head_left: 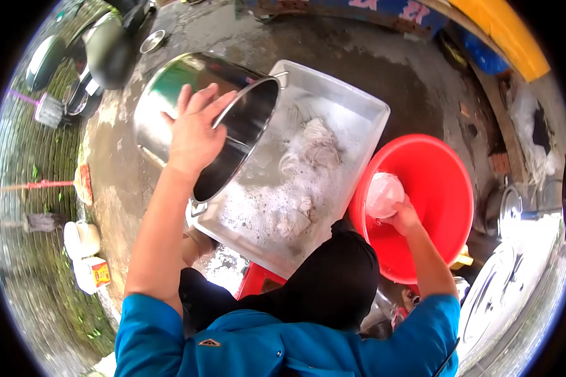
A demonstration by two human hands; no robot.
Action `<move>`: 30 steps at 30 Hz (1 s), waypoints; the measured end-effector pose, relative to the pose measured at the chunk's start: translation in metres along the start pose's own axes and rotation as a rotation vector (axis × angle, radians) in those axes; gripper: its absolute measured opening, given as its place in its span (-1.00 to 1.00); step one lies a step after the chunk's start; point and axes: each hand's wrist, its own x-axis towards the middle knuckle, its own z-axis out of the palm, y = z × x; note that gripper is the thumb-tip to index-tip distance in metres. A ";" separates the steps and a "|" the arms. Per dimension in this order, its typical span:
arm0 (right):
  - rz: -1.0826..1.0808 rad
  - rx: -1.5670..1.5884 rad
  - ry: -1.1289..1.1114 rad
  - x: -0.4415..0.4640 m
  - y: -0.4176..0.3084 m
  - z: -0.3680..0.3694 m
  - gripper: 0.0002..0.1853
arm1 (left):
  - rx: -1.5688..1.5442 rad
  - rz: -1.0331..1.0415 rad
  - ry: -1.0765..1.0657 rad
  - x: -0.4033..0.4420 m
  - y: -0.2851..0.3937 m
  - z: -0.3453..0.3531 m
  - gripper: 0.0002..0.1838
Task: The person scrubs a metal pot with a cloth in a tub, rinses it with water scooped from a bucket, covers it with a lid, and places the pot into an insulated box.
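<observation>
Steel pot tipped at the tray's left edge, pale bowl in the red bucket.
From my remote seat, I see the left hand (197, 135) open, fingers spread on the steel pot (163, 103), whose mouth faces the tray (352, 92); the right hand (404, 217) grips the pale bowl (384, 195) inside the red bucket (446, 195), beside the tray's right edge. Grey, wet clumps (319, 143) lie in suds (251, 207) (cloth or not, I can't tell).

Outdoor washing area, paved yard.
Mossy brick wall (28, 251); wet concrete ground (383, 69); sudsy basin (380, 113); red tub (453, 188); metal pot (160, 94).
</observation>
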 end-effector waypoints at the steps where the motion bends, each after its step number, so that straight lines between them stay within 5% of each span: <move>1: 0.013 0.034 -0.046 -0.028 -0.035 0.020 -0.36 | 0.013 -0.006 -0.005 0.001 0.002 0.000 -0.39; 7: -0.297 -0.370 -0.084 -0.121 -0.162 0.141 -0.41 | 0.008 0.003 -0.007 0.007 0.009 -0.001 -0.42; 14: -0.463 -0.686 -0.144 -0.101 -0.201 0.301 -0.35 | -0.048 -0.050 -0.120 0.010 0.022 -0.020 -0.54; 15: -0.607 -0.779 -0.114 -0.095 -0.199 0.325 -0.33 | -0.049 -0.038 -0.116 0.011 0.022 -0.020 -0.55; 17: -1.224 -1.239 0.060 -0.081 -0.194 0.362 -0.29 | -0.043 -0.034 -0.110 0.013 0.020 -0.021 -0.56; 20: -1.519 -1.260 0.088 -0.086 -0.188 0.390 -0.28 | -0.045 -0.026 -0.101 0.017 0.016 -0.022 -0.61; 24: -1.484 -1.244 0.313 -0.083 -0.191 0.332 -0.26 | -0.108 0.002 0.034 0.021 0.004 -0.003 -0.61; 27: -1.242 -1.035 0.525 -0.062 -0.166 0.198 -0.34 | -0.112 0.014 0.011 0.025 -0.006 -0.004 -0.60; 30: -0.986 -1.154 0.653 -0.042 -0.107 0.043 -0.41 | -0.130 0.008 -0.004 0.030 -0.018 -0.006 -0.61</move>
